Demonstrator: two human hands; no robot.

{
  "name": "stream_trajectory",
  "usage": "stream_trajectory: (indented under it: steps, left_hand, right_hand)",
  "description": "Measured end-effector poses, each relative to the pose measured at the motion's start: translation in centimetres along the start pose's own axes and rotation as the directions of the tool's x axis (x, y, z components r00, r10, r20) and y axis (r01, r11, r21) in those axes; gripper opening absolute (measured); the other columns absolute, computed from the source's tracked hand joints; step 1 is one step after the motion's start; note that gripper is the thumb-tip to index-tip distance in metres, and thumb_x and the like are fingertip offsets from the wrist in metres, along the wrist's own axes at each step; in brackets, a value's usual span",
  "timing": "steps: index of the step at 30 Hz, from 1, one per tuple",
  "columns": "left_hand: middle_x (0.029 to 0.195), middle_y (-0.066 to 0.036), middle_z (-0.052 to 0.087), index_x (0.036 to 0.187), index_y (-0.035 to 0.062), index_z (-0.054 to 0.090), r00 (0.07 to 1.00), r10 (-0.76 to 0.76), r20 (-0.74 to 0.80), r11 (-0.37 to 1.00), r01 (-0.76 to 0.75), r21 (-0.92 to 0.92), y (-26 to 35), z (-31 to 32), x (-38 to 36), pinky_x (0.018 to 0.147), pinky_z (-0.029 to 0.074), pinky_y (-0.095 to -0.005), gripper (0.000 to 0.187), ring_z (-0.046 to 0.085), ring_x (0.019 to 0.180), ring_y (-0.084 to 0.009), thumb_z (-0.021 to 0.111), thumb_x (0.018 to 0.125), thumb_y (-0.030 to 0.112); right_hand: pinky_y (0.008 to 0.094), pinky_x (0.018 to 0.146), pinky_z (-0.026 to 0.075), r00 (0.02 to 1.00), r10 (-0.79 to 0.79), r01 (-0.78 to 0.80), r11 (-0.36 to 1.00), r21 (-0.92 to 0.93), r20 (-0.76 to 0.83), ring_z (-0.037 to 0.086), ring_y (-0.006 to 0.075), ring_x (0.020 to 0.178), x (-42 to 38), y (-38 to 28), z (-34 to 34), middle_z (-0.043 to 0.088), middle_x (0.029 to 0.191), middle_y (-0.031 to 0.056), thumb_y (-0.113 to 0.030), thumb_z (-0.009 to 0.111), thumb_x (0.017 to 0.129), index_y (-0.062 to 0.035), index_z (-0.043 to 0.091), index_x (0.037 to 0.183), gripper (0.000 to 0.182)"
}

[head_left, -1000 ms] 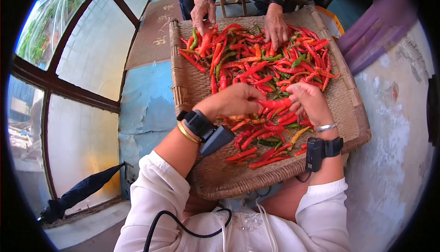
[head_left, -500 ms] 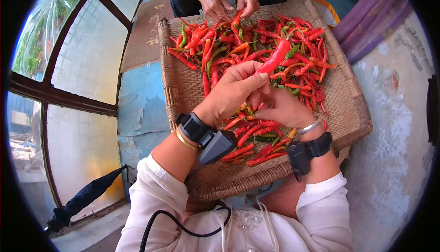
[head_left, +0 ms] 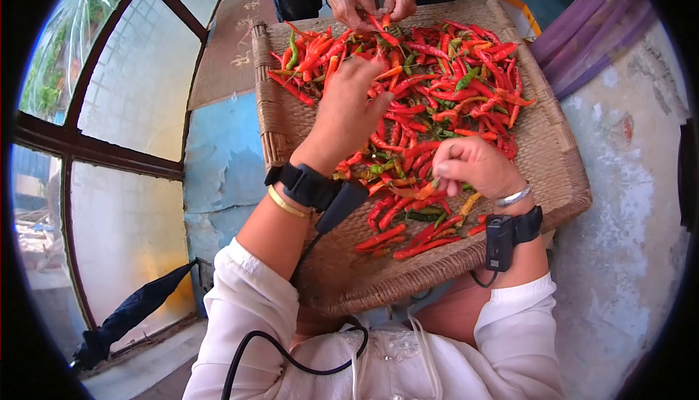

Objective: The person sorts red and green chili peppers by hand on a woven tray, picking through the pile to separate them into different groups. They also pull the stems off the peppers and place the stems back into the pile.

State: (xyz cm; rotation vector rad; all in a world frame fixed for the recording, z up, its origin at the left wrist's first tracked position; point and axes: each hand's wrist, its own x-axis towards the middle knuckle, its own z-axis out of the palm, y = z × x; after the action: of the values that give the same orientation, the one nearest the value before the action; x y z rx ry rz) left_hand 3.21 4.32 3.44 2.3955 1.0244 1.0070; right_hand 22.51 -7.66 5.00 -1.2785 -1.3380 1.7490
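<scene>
Over the woven tray (head_left: pixel 306 138), left hand (head_left: pixel 349 109) spread on chillies (head_left: pixel 437 87), right hand (head_left: pixel 473 167) pinching a stem (head_left: pixel 435 184).

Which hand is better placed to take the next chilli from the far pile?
Left. The left hand is already stretched over the far pile of chillies, fingers down among them, while the right hand is curled near the tray's close side.

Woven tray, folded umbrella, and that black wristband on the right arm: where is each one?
woven tray (head_left: pixel 564 181): head view, bare right rim.
folded umbrella (head_left: pixel 135 311): head view, middle of the dark canopy.
black wristband (head_left: pixel 526 227): head view, strap on the right wrist.
</scene>
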Motion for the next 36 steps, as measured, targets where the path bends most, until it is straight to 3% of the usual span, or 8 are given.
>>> stream_trajectory:
  steps: [2,6,13,21,25,30,33,36]
  left_hand:
    - [0.096,-0.009,0.058,0.110,0.0008,0.053,0.903,-0.016,0.429,0.855,0.235,-0.463,1.9,-0.3,-0.6,0.077,0.044,-0.0304,0.028,0.055,0.089,-0.0176,0.054,0.085,0.014]
    - [0.094,-0.004,0.058,0.108,0.0007,0.053,0.889,0.180,0.420,0.748,0.153,-0.646,4.7,0.8,-2.6,0.079,0.043,-0.0249,0.025,0.053,0.089,-0.0106,0.052,0.087,0.012]
    - [0.066,-0.002,0.056,0.094,0.0005,0.058,0.691,-0.097,0.717,0.733,0.537,-0.418,3.4,-0.3,-1.3,0.056,0.044,-0.0238,0.016,0.054,0.061,-0.0086,0.049,0.086,0.011]
    - [0.092,-0.016,0.057,0.100,0.0004,0.055,0.955,0.115,-0.272,0.972,-0.052,0.227,-0.6,0.4,0.6,0.077,0.043,-0.0386,0.023,0.053,0.088,-0.0332,0.056,0.079,0.011]
    - [0.106,-0.010,0.056,0.109,0.0025,0.055,0.915,0.037,0.401,0.880,0.160,-0.447,3.2,-0.4,-0.4,0.088,0.039,-0.0301,0.027,0.051,0.101,-0.0179,0.055,0.085,0.015]
    - [0.076,-0.003,0.060,0.096,-0.0002,0.056,0.592,0.079,0.802,0.824,0.414,-0.387,3.8,1.1,-1.8,0.067,0.047,-0.0247,0.021,0.058,0.072,-0.0110,0.052,0.087,0.018]
    - [0.063,0.003,0.054,0.091,0.0020,0.056,0.578,-0.080,0.812,0.684,0.625,-0.378,2.4,0.9,-1.1,0.051,0.044,-0.0196,0.019,0.052,0.055,-0.0052,0.049,0.089,0.019]
    - [0.067,0.003,0.053,0.101,0.0025,0.056,0.703,-0.263,0.661,0.681,0.621,-0.389,0.6,0.4,0.0,0.049,0.042,-0.0178,0.020,0.049,0.056,-0.0041,0.047,0.090,0.017]
  right_hand:
    - [0.0172,0.050,0.042,0.994,-0.096,0.102,0.986,0.128,-0.053,0.052,0.0053,0.057,-0.6,-0.4,-0.8,0.058,0.068,0.0016,-0.020,0.053,0.084,-0.0053,0.055,0.077,0.017]
    - [0.0169,0.048,0.042,0.980,-0.195,0.171,0.929,0.329,0.042,0.054,0.0070,0.058,-0.5,0.1,-1.1,0.058,0.071,0.0025,-0.023,0.054,0.083,-0.0056,0.054,0.076,0.019]
    - [0.0161,0.041,0.039,0.970,-0.223,0.163,0.893,0.419,0.098,0.052,0.0076,0.046,-1.5,0.3,-2.3,0.058,0.062,0.0054,-0.027,0.055,0.084,-0.0037,0.057,0.083,0.023]
    - [0.0158,0.041,0.038,0.963,-0.180,0.252,0.868,0.429,-0.203,0.048,0.0059,0.044,-1.2,0.7,-2.9,0.056,0.058,0.0028,-0.030,0.050,0.087,-0.0051,0.056,0.080,0.027]
    - [0.0172,0.043,0.039,0.967,-0.138,0.215,0.891,0.400,-0.213,0.048,0.0065,0.046,-0.7,0.8,-3.0,0.055,0.058,0.0023,-0.030,0.050,0.088,-0.0057,0.055,0.080,0.026]
    - [0.0174,0.043,0.040,0.946,-0.182,0.290,0.845,0.449,-0.269,0.049,0.0062,0.048,0.4,0.7,-2.5,0.056,0.062,0.0022,-0.030,0.049,0.088,-0.0053,0.056,0.083,0.026]
    - [0.0175,0.045,0.041,0.921,-0.156,0.319,0.827,0.462,-0.357,0.051,0.0056,0.051,0.7,1.0,-2.7,0.057,0.066,0.0017,-0.029,0.051,0.087,-0.0045,0.057,0.086,0.025]
    - [0.0199,0.050,0.043,0.937,-0.026,-0.055,0.974,-0.221,-0.347,0.053,0.0067,0.056,1.0,1.8,-2.7,0.058,0.068,0.0009,-0.019,0.056,0.082,-0.0013,0.059,0.091,0.020]
